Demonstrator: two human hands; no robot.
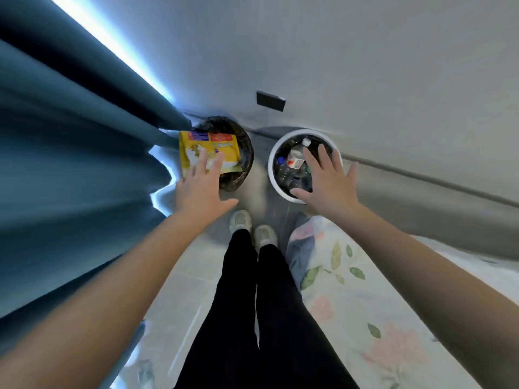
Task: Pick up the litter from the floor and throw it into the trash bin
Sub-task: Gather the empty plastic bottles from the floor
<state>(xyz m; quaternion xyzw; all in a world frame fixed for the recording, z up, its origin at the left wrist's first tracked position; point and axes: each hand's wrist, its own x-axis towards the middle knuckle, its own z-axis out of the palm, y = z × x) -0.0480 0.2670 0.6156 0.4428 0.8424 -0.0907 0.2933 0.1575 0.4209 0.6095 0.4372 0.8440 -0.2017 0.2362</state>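
Observation:
Two round bins stand on the floor against the wall. The left bin (243,144), lined with a black bag, has a yellow snack packet (202,153) lying across its opening. My left hand (200,189) hovers over the packet's near edge with straight, spread fingers and holds nothing. The right bin (271,175) has a white rim and holds several plastic bottles, among them a clear bottle (297,155) with a red and white label. Over that bin my right hand (328,182) is spread flat, empty.
A blue curtain (70,164) hangs close on the left, with bright light along its edge. A bed with a floral sheet (365,304) runs along the right. My legs and pale shoes (252,228) stand on grey tiles just before the bins. A dark socket (270,101) sits on the wall.

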